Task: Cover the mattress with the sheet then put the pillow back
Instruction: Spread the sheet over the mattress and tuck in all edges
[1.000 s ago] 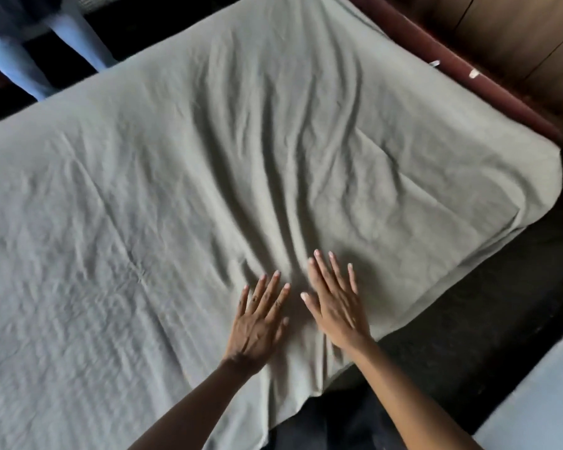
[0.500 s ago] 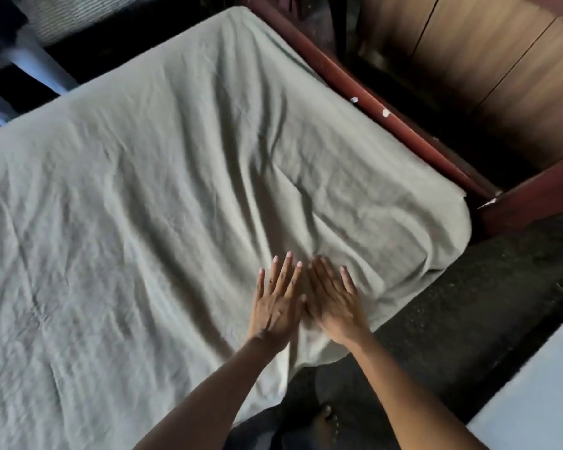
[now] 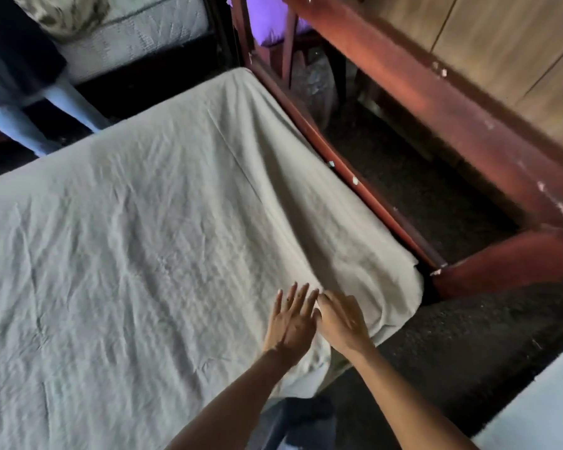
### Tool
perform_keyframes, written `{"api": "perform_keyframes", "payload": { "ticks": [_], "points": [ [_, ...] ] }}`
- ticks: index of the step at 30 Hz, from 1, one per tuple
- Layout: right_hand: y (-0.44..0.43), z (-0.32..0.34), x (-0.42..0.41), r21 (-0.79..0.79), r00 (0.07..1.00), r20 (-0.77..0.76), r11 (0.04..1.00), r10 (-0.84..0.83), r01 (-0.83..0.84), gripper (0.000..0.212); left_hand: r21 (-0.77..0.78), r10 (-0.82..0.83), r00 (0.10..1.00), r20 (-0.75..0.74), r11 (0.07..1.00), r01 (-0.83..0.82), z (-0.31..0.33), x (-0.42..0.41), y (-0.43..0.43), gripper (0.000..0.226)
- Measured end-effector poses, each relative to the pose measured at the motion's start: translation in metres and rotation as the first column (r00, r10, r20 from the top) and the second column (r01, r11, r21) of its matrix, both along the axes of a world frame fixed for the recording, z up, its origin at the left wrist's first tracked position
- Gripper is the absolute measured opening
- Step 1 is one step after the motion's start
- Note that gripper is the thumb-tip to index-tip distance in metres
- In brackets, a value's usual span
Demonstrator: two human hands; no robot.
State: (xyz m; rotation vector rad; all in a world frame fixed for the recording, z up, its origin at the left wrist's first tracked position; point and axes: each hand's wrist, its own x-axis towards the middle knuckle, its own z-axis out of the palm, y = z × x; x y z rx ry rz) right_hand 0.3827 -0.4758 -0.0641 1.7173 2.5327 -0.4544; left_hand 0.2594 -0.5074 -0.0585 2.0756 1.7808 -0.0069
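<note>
The pale sheet (image 3: 163,241) lies spread right across the mattress, wrinkled, its corner draped down beside the red-brown bed frame (image 3: 376,203). At the near edge, the left hand (image 3: 290,324) presses flat, fingers released and straight. The right hand (image 3: 343,323) sits touching it, fingers laid loose on the cloth, grasping nothing.

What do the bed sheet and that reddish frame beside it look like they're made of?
The sheet looks like woven cotton or linen, matte pale grey-green: it holds fine creases and soft folds. The frame rail looks like wood with a slightly glossy red-brown stain or paint: light sheens along it, and pale chips show where the coat has flaked.
</note>
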Motion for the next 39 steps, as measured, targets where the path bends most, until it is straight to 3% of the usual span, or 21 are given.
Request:
{"api": "perform_keyframes", "payload": {
  "ticks": [2, 5, 10, 14, 18, 23, 27, 32, 39],
  "points": [
    [0.022, 0.034, -0.008, 0.08, 0.998, -0.055, 0.996, -0.019, 0.023, 0.029, 0.017, 0.099, 0.989, 0.111, 0.995, -0.102, 0.027, 0.007, 0.016, 0.043],
    [0.048, 0.066, -0.016, 0.037, 0.999, -0.041, 0.999, 0.004, -0.003, 0.02, 0.091, 0.264, 0.948, 0.176, 0.955, -0.283, 0.057, 0.008, 0.038, 0.04],
    [0.083, 0.115, -0.02, -0.02, 0.988, -0.038, 0.989, 0.149, -0.15, 0.026, -0.037, 0.496, 0.823, 0.277, 0.861, -0.507, 0.101, 0.013, 0.064, 0.055],
    [0.104, 0.149, -0.025, 0.045, 0.97, -0.043, 0.97, 0.24, -0.238, 0.029, -0.086, 0.644, 0.715, 0.271, 0.756, -0.649, 0.128, 0.021, 0.078, 0.05],
    [0.118, 0.166, -0.026, 0.008, 0.933, -0.001, 0.933, 0.36, -0.36, 0.015, -0.062, 0.678, 0.706, 0.204, 0.728, -0.682, 0.137, 0.028, 0.089, 0.043],
    [0.135, 0.179, -0.018, -0.078, 0.868, 0.028, 0.866, 0.497, -0.493, 0.037, -0.008, 0.781, 0.617, 0.098, 0.62, -0.784, 0.15, 0.046, 0.097, 0.042],
    [0.163, 0.185, 0.008, 0.029, 0.799, -0.014, 0.799, 0.601, -0.6, 0.037, 0.03, 0.869, 0.49, 0.069, 0.489, -0.872, 0.169, 0.082, 0.122, 0.041],
    [0.169, 0.196, 0.052, -0.047, 0.67, -0.038, 0.669, 0.741, -0.742, 0.038, 0.074, 0.92, 0.392, 0.014, 0.39, -0.918, 0.186, 0.131, 0.121, 0.041],
    [0.158, 0.214, 0.076, 0.006, 0.483, 0.042, 0.483, 0.875, -0.876, 0.036, 0.079, 0.971, 0.234, 0.044, 0.23, -0.97, 0.198, 0.176, 0.101, 0.043]
  ]
}}
